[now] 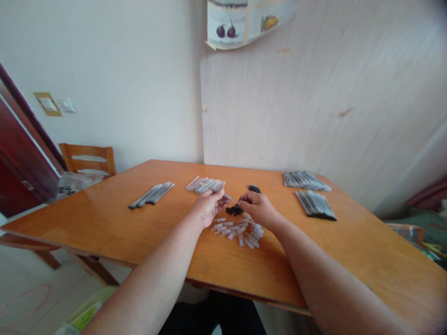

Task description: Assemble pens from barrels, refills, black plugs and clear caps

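My left hand (208,209) is closed around a slim translucent pen barrel (226,196), which slants across the fingers above the table. Close to the barrel's right end, my right hand (260,208) pinches with thumb and forefinger; whatever is between those fingertips is too small to make out. Below the hands lies a small heap of black plugs (234,211). Nearer to me spread many short whitish translucent pieces with thin tips (240,230). Behind my left hand rests a pile of clear barrels (202,183). Just beyond my right hand are thin black pieces (254,188).
On the orange wooden table (167,246), dark-ended pens (152,195) lie at left. Two bundles of grey pens, one farther (305,180) and one nearer (316,204), lie at right. A wooden chair (87,151) stands beyond the left edge, with a plastic bag (71,185) beside it.
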### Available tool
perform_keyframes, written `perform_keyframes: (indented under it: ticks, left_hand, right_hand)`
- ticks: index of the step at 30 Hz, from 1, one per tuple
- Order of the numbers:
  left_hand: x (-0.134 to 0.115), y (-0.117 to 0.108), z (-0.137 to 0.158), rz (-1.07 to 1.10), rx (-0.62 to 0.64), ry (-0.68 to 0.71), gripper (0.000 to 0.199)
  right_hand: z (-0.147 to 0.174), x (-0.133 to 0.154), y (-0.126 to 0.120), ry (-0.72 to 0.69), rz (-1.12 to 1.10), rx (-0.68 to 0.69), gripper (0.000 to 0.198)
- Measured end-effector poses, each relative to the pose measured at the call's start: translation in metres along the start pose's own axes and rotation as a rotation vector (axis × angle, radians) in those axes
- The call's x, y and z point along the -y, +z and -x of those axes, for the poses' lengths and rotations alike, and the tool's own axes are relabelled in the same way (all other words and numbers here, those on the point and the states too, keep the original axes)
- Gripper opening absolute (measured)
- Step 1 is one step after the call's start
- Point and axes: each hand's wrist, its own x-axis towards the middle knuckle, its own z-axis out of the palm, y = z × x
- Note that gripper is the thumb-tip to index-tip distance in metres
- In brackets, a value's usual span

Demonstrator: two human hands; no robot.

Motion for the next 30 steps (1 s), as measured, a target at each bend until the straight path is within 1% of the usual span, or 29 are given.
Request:
perform_keyframes:
  ticks: [5, 8, 10, 12, 15, 16, 18, 20, 24, 30]
  left_hand:
    - [-0.004, -0.01, -0.008, 0.075, -0.143, 0.088, 0.013]
    - [-0.009, -0.016, -0.013, 0.107, -0.217, 0.131, 0.013]
    - [-0.011, -0.019, -0.014, 0.119, -0.249, 0.153, 0.012]
    - [-0.013, -0.02, -0.014, 0.111, -0.261, 0.164, 0.012]
    - [-0.012, -0.019, -0.012, 0.049, -0.249, 0.148, 0.01]
    - [-0.011, -0.019, -0.011, 0.013, -0.244, 0.139, 0.01]
    - [-0.008, -0.018, -0.009, -0.082, -0.24, 0.132, 0.012]
    - [-0.004, -0.018, -0.009, -0.206, -0.236, 0.147, 0.015]
    - [0.001, -0.018, -0.008, -0.424, -0.216, 0.206, 0.02]
    - [0.007, -0.027, -0.015, -0.639, -0.212, 0.253, 0.019]
  right_hand:
    - [0.001, -0.004, -0.023, 0.042, 0.043, -0.007, 0.016]
    - [0.001, -0.013, -0.036, 0.081, 0.021, 0.004, 0.015]
    - [-0.001, -0.022, -0.042, 0.124, -0.014, -0.021, 0.016]
    - [-0.003, -0.032, -0.046, 0.166, -0.008, -0.118, 0.019]
    - [-0.006, -0.048, -0.05, 0.258, 0.099, -0.349, 0.027]
    - [-0.006, -0.053, -0.051, 0.295, 0.145, -0.397, 0.029]
    - [-0.007, -0.062, -0.052, 0.373, 0.231, -0.439, 0.031]
    - [-0.007, -0.07, -0.053, 0.436, 0.304, -0.43, 0.032]
    - [-0.009, -0.079, -0.053, 0.521, 0.424, -0.341, 0.031]
    - [-0.009, -0.08, -0.051, 0.577, 0.509, -0.262, 0.03]
